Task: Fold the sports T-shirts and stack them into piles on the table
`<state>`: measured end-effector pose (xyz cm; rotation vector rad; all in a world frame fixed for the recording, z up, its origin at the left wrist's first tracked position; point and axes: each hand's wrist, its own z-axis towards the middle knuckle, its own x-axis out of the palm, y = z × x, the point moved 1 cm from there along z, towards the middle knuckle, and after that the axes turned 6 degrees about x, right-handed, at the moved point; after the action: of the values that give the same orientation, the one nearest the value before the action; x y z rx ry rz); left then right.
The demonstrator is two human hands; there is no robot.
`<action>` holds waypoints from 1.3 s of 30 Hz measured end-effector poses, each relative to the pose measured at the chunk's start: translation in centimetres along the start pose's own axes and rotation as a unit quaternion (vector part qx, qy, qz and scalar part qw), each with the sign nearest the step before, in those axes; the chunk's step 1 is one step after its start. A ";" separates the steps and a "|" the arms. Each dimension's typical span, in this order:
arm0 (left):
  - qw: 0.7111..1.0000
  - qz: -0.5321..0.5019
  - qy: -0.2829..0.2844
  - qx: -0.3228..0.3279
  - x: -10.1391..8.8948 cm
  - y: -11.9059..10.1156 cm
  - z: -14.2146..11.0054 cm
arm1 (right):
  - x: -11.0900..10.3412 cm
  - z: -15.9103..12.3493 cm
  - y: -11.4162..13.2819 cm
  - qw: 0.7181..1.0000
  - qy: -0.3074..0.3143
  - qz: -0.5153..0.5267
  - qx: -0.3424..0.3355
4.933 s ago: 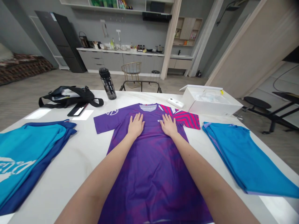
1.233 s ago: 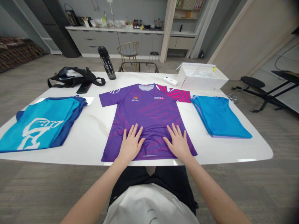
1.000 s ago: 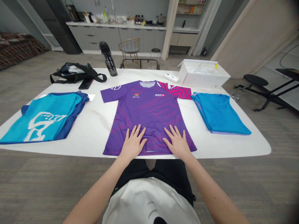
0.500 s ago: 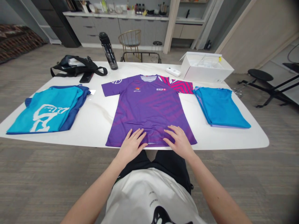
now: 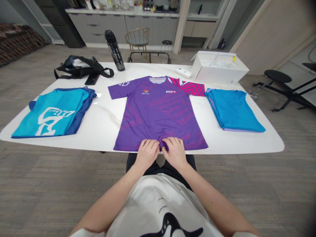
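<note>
Head view: purple shirt [image 5: 158,112] laid flat on a white table [image 5: 101,133], likely light, soft, best taken by its hem [image 5: 128,148]. At its six o'clock edge, left hand [image 5: 147,153] and right hand [image 5: 174,153] curl; whether they pinch, I can't tell. Teal garment [image 5: 61,100] at nine, blue garment [image 5: 233,108] at three.

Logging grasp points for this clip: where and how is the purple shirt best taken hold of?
Probably by the hem corners of the shirt, from the near side: it lies spread out, collar away, its hem along the near edge of the table, both corners uncovered.
</note>
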<state>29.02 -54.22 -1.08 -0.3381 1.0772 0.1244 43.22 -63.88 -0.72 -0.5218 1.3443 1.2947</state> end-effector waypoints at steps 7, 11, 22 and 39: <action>0.997 0.039 0.017 -0.060 0.0 0.2 -0.5 | 0.4 0.1 -0.9 0.999 -0.012 -0.049 0.002; 0.998 0.043 0.038 -0.029 -0.6 1.4 -1.3 | -0.6 -0.8 -2.5 0.999 -0.013 -0.052 0.003; 0.998 0.045 0.039 -0.016 -2.1 2.7 -3.4 | -1.6 -3.1 -5.4 0.996 -0.019 -0.006 -0.082; 0.989 0.106 0.025 -0.096 -5.1 7.8 -7.3 | -4.5 -3.1 -9.7 0.994 -0.047 -0.082 0.053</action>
<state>18.38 -48.99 -1.34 -0.4003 1.1520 0.4125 51.63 -71.08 -1.14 -0.4806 1.2580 1.0946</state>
